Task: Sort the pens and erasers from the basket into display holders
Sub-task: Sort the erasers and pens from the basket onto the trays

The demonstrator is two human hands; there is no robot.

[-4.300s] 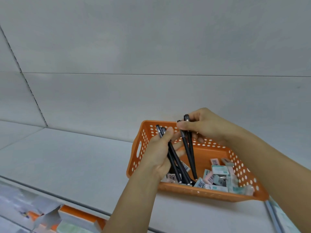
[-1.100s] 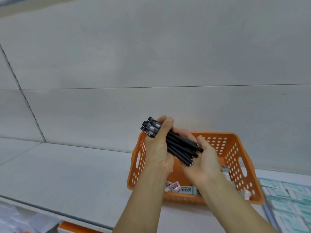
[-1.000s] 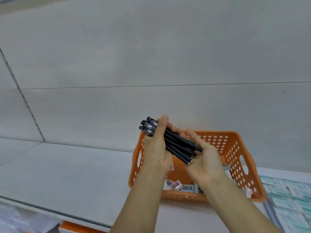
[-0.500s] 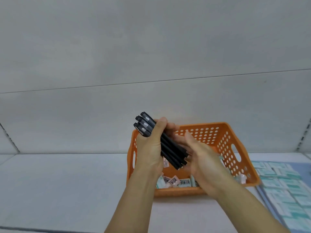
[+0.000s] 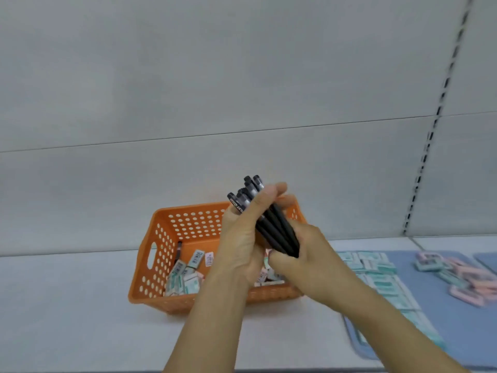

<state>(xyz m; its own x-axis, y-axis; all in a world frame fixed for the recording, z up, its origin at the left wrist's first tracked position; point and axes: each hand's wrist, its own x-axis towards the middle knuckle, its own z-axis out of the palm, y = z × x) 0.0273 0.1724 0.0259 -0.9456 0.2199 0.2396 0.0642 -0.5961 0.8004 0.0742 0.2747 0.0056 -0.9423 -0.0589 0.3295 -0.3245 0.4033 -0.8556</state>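
Note:
A bundle of several black pens [image 5: 271,224] is held above the orange perforated basket [image 5: 166,238]. My left hand [image 5: 242,238] grips the bundle's upper part, thumb and fingers wrapped round it. My right hand [image 5: 304,254] curls round the lower ends of the same pens. Inside the basket lie several small wrapped erasers [image 5: 185,278] and one black pen [image 5: 178,251] against the left wall. Part of the basket's inside is hidden behind my hands.
The basket stands on a white shelf [image 5: 67,305] with a white back panel. To the right lies a blue tray [image 5: 457,332] with rows of green-and-white erasers [image 5: 376,281] and a pile of pink erasers [image 5: 468,281]. A slotted upright [image 5: 427,146] runs up the back wall.
The view has swung right, bringing the blue tray and pink erasers into sight. The pen bundle has tilted more upright, and my right hand has closed round its lower ends.

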